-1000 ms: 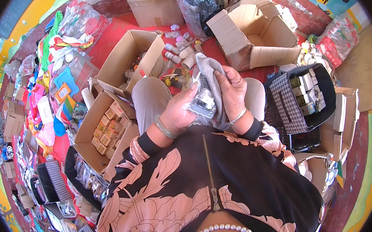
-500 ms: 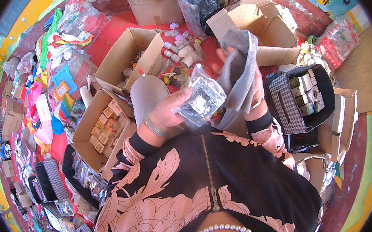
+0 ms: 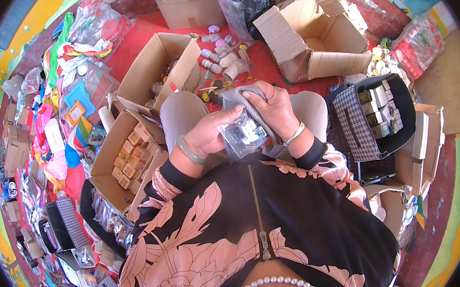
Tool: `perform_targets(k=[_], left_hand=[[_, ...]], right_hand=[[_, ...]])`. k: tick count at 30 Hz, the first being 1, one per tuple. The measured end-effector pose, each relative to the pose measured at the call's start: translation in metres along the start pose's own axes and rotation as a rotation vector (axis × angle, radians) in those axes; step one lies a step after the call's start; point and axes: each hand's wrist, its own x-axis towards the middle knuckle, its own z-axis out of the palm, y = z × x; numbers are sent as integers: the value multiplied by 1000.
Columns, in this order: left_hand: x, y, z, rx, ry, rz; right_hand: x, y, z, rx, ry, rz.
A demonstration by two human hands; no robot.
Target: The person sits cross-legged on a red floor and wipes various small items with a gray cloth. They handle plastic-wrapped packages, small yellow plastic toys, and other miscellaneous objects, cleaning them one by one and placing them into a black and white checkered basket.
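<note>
In front of my chest, my left hand (image 3: 208, 133) grips a clear plastic packet (image 3: 244, 136) with a dark, shiny item inside; what that item is I cannot make out. My right hand (image 3: 275, 107) is closed on a grey cloth (image 3: 258, 106), which it presses against the packet's upper right side. The cloth is bunched, and part of it is hidden under my right fingers. Both hands are close together, between my knees and my jacket.
Beyond my knees stand an open cardboard box (image 3: 183, 65), a wider open box (image 3: 309, 42) and a black plastic bag (image 3: 247, 1). A box of small cartons (image 3: 130, 163) is at left, a checked storage bin (image 3: 354, 127) at right. Colourful clutter (image 3: 66, 112) covers the far left.
My right hand has come down and left with the grey cloth, which hung loosely before, and now holds it against the packet. My left hand keeps the packet in nearly the same place.
</note>
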Motion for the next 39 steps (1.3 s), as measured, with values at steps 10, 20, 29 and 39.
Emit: perform_targets(k=[10,20,29,39], left_hand=[[6,-5,3,26,-52,62],[2,2,10,-235,-178,450],[6,-9,-2,27,-66,412],[14,-3,0,-90,107,212]], right_hand=[[13,26,-16,-68,370,-25],[6,-10,-35,1469,-157,440],[6,11,2,767,110,263],[14,35,-7,194,147,90]])
